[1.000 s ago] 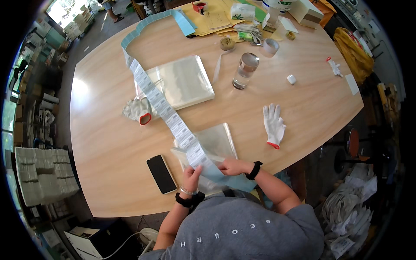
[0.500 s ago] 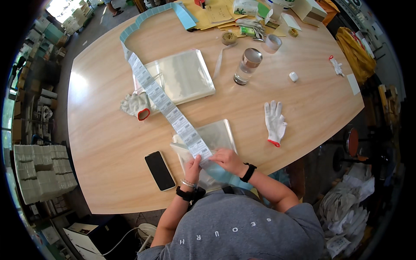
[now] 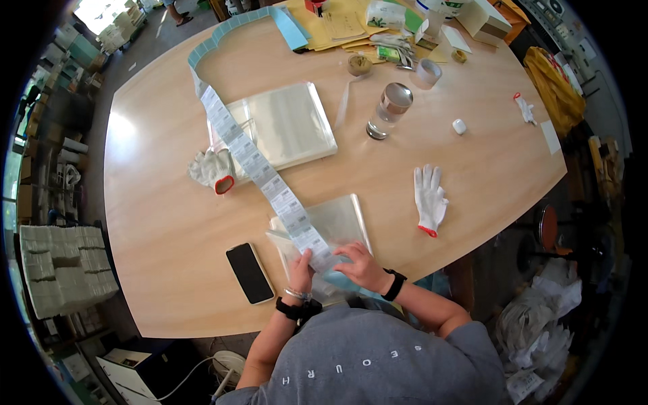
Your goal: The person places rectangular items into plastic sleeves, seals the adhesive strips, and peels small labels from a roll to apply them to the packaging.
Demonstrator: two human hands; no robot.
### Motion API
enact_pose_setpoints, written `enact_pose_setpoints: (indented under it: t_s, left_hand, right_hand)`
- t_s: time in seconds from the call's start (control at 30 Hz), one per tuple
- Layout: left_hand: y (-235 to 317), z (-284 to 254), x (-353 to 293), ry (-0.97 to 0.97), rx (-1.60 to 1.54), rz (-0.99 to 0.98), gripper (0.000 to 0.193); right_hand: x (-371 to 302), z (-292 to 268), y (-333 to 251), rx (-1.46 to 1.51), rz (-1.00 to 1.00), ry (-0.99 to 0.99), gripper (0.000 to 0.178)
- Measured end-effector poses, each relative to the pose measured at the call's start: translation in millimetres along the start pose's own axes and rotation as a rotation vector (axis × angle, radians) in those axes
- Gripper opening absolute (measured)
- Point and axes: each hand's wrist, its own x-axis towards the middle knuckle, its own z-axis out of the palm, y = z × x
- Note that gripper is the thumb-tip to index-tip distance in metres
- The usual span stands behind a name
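A long strip of printed white labels (image 3: 264,177) with pale blue backing runs from the far left of the table down to my hands. My left hand (image 3: 300,271) is closed on the strip's near end, its thumb lying on the edge. At the strip's right edge is my right hand (image 3: 364,271), thumb and fingertips drawn together in a pinch; what lies between them is too small to tell. Under the strip and my hands lies a stack of clear plastic bags (image 3: 337,219). Blue backing hangs below my hands, partly hidden by them.
Left of my hands lies a black-screened phone (image 3: 250,273). Beyond are a larger stack of clear bags (image 3: 290,125), a grey-white glove (image 3: 212,170), a white glove (image 3: 429,199), a glass bottle (image 3: 389,111), an earbud-like white case (image 3: 460,126) and tape rolls (image 3: 428,71).
My right hand has shifted slightly right, a little away from the strip's edge. My left hand stays at the strip's end. The whole view has tipped slightly.
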Motion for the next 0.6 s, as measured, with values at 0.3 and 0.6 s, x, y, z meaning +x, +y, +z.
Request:
enact_pose_setpoints:
  t_s: [0.3,0.6]
  left_hand:
    - [-5,-10,-1,-0.034,0.113,-0.037,0.033]
    - [-5,-3,1,0.029,0.059,0.029,0.033]
  right_hand:
    - [15,11,23,0.324,0.360,-0.229,0.013]
    - [15,-12,-11,0.060,-0.124,0.049,0.009]
